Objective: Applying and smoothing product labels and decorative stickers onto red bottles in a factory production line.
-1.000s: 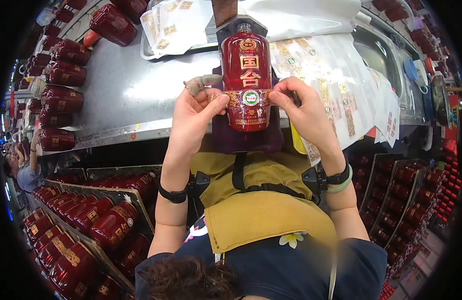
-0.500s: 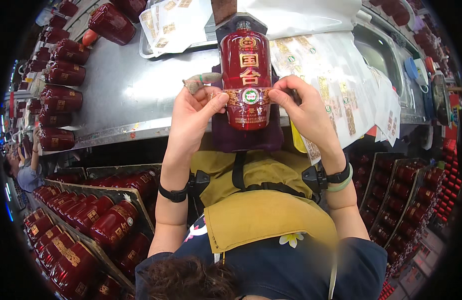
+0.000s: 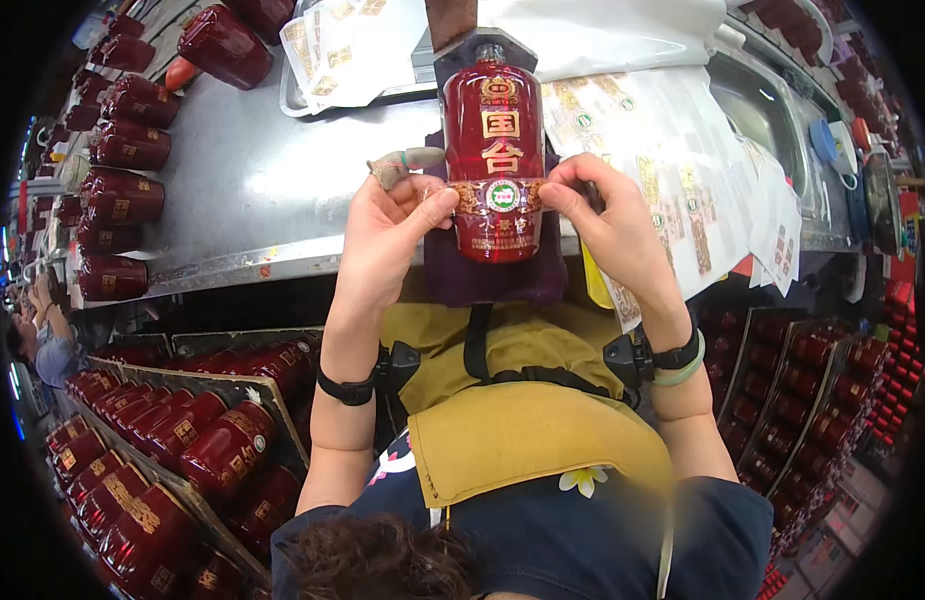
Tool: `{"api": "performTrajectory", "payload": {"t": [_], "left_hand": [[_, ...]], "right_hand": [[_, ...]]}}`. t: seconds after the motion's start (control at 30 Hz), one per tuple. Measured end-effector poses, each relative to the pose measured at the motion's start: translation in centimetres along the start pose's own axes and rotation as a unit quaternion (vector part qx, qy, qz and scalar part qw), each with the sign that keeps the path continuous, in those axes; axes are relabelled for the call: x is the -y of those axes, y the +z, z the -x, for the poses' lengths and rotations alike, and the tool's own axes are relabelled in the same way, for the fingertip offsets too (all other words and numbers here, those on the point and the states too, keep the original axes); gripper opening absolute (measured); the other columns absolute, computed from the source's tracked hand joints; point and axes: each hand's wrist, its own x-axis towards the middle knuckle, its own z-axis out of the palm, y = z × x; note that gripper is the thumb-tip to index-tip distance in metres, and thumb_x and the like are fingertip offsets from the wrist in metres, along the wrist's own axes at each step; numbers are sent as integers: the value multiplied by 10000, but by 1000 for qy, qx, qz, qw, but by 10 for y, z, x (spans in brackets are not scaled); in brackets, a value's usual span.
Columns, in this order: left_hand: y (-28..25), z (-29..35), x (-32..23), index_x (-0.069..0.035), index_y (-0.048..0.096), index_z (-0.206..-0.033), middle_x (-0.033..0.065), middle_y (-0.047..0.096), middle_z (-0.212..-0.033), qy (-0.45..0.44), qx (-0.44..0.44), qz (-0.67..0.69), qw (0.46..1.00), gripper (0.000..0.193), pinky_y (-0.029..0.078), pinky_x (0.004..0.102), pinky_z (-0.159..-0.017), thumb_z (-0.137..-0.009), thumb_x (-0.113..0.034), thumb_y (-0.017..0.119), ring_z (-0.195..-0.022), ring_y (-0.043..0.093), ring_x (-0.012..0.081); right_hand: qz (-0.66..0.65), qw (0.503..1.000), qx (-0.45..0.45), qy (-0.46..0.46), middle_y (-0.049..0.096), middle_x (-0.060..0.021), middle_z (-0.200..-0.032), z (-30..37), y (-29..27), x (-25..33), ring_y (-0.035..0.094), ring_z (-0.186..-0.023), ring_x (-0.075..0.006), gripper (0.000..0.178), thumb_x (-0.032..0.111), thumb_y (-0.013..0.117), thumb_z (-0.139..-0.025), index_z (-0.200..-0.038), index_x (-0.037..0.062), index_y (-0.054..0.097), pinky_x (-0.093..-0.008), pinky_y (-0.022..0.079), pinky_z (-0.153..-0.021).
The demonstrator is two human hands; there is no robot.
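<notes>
A glossy dark red bottle (image 3: 488,120) with gold characters lies on a dark purple cloth (image 3: 448,270) at the bench's near edge, its neck pointing away from me. A clear decal strip (image 3: 503,196) with gold patterning and a round green-and-white emblem stretches across the bottle's lower front. My left hand (image 3: 391,220) is closed, pinching the strip's left end between thumb and fingers; a grey cover with a green band sheathes its index finger. On the opposite side, my right hand (image 3: 611,215) pinches the right end. Whether the strip's middle touches the glass, I cannot tell.
Decal sheets (image 3: 683,170) lie to the right of the bottle, beside a metal basin (image 3: 758,100). More sheets (image 3: 348,55) rest on a tray at the back left. Red bottles (image 3: 123,197) line the bench's left side; crates of bottles (image 3: 228,440) flank me below.
Both hands keep their pinch on the strip, almost in place. The bottle and strip have shifted very slightly. A person at the far left has moved their arms.
</notes>
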Motion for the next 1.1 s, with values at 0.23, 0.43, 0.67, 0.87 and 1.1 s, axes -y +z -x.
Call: {"api": "performTrajectory", "payload": {"t": [0.23, 0.43, 0.67, 0.87, 1.1], "left_hand": [[-1, 1, 0, 6, 563, -1354, 30, 664, -1010, -4, 5, 10, 1000, 443, 533, 267, -801, -959, -51, 755, -920, 640, 102], [-1, 0, -1, 4, 558, -1340, 41, 668, -1026, -17, 0, 9, 1000, 433, 539, 275, -806, -959, -55, 756, -931, 645, 112], [-1, -1, -2, 7, 551, -1335, 51, 667, -1035, -10, 2, -4, 1000, 440, 540, 276, -806, -955, -58, 763, -939, 649, 118], [-2, -1, -2, 9, 556, -1349, 47, 666, -1029, -12, 1, 4, 1000, 454, 538, 271, -804, -951, -53, 766, -943, 649, 113], [0, -1, -2, 9, 552, -1367, 41, 665, -1021, -10, -1, -7, 1000, 471, 539, 270, -794, -951, -47, 765, -936, 650, 109]], "right_hand": [[4, 1000, -4, -4, 615, -13, -774, 0, 0, -3, 475, -665, -90, 180, 171, 772, -944, -963, 6, 703, -279, 408, -611], [-9, 1000, -7, -3, 616, -1, -776, 0, 0, -2, 469, -666, -82, 170, 166, 778, -939, -961, 11, 713, -273, 405, -611], [5, 1000, 2, 1, 629, 0, -791, -2, -3, 0, 468, -663, -81, 162, 162, 781, -934, -960, 15, 717, -270, 411, -616], [7, 1000, 5, 7, 638, -2, -793, -1, -3, -1, 471, -661, -80, 162, 164, 783, -931, -945, 15, 721, -272, 412, -611], [-2, 1000, 2, 0, 635, 4, -781, -2, -2, -3, 470, -660, -72, 162, 165, 787, -930, -940, 17, 722, -266, 411, -607]]}}
